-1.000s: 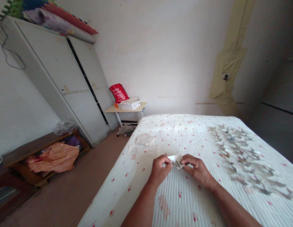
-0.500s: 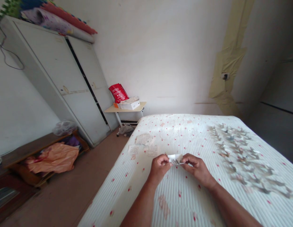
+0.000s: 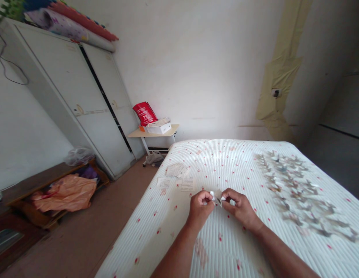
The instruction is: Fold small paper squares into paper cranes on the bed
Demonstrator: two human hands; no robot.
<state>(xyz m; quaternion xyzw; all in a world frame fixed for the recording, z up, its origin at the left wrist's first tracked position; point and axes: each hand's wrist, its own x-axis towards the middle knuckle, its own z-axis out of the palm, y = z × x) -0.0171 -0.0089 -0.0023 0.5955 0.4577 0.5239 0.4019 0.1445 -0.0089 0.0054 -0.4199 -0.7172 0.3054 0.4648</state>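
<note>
A small piece of folded white printed paper (image 3: 217, 197) is pinched between my left hand (image 3: 200, 208) and my right hand (image 3: 240, 208), just above the white mattress (image 3: 226, 166) with red flecks. Its fingertips hide much of the paper. To the right of my right hand lies a large spread of small folded paper figures (image 3: 295, 189), blurred in this view. Several flat printed paper slips (image 3: 176, 170) lie beyond my left hand, out of reach of my fingers.
A white wardrobe (image 3: 75, 96) stands at the left, with rolled items on top. A small table (image 3: 152, 132) holds a red bag (image 3: 145, 114) and a white box (image 3: 159, 128). A wooden bench with orange cloth (image 3: 63, 193) sits left of the bed, across bare floor.
My hands have drawn closer together. The paper between them now looks smaller and more tightly folded, and less of it shows.
</note>
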